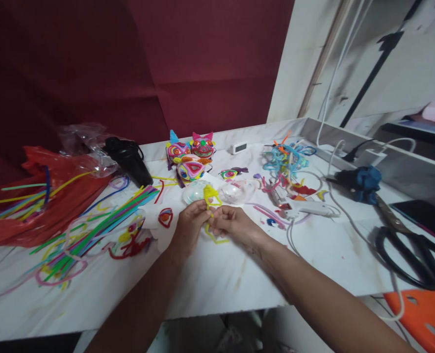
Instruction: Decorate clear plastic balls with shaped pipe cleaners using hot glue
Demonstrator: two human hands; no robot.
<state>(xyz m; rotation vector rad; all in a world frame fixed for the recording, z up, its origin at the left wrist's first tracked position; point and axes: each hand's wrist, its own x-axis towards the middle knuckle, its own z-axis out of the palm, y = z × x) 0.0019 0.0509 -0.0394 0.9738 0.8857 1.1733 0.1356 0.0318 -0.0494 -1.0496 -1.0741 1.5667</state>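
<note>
Near the middle of the white marbled table (254, 274), both hands meet around a bent yellow pipe cleaner (215, 237). My left hand (193, 220) pinches it from the left with thumb and fingers. From the right, my right hand (230, 223) grips it, its fingertips close to those of the left. A denser yellow tip rises above the fingers, and a loose angled length hangs below them. Behind the hands lie two clear plastic domes (235, 191). Farther back sit colourful decorated animal-face pieces (191, 168).
Bundled pipe cleaners (99, 235) and a red plastic bag (55, 196) lie left, beside a black bottle (128, 159). To the right are a white glue gun (309, 208), cables, tangled blue pipe cleaners (287, 159), black-handled scissors (404, 255) and a phone (425, 218).
</note>
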